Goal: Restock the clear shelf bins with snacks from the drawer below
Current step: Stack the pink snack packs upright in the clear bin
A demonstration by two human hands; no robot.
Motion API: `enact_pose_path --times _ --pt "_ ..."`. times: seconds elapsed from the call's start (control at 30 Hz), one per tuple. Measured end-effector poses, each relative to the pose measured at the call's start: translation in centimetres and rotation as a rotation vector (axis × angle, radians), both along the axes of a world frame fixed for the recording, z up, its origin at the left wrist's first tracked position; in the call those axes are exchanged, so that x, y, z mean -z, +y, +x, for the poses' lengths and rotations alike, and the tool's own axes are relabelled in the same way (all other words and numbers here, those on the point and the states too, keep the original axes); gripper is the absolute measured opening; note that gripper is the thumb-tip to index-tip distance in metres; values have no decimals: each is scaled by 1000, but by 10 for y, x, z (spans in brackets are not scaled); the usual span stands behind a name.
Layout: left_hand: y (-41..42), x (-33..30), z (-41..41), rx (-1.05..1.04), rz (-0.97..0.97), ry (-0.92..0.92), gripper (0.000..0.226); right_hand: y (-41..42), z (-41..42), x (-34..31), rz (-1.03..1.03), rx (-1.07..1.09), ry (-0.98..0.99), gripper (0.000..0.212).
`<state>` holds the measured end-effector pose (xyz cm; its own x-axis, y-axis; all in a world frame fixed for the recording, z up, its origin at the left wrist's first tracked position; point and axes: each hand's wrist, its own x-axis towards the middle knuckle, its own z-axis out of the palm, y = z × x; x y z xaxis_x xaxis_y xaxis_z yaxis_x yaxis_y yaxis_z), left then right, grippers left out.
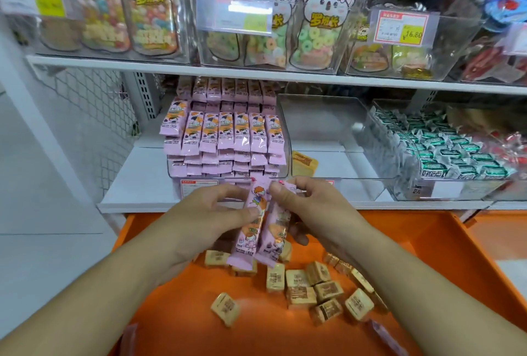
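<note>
Both hands meet over the open orange drawer (445, 244), just in front of the lower shelf. My left hand (208, 213) pinches a long pink snack packet (249, 230) between thumb and fingers. My right hand (310, 207) grips a second pink snack packet (275, 238) beside it. Both packets hang roughly upright, tops near the shelf edge. Right behind them stands a clear bin (286, 141) stacked full of the same pink packets (228, 133). Several tan wrapped square snacks (328, 290) lie loose on the drawer floor below my hands.
A clear bin (322, 121) to the right holds one tan packet (304, 163). Further right a bin (445, 190) is packed with green-and-silver snacks. The upper shelf (176, 66) carries bins of gummy bags with price tags. A white mesh panel (94, 116) closes the left side.
</note>
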<state>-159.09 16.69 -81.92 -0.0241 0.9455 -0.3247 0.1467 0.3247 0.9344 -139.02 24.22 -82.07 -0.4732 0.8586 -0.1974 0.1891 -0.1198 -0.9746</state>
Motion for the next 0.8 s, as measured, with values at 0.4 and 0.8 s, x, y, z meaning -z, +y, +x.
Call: enact_pose_path --times 0.4,0.8 --pt "13 1 4 -222 99 -131 21 12 -2 7 15 104 105 42" --pt "-5 -20 -1 -236 267 178 44 -13 -13 -11 157 88 85 30"
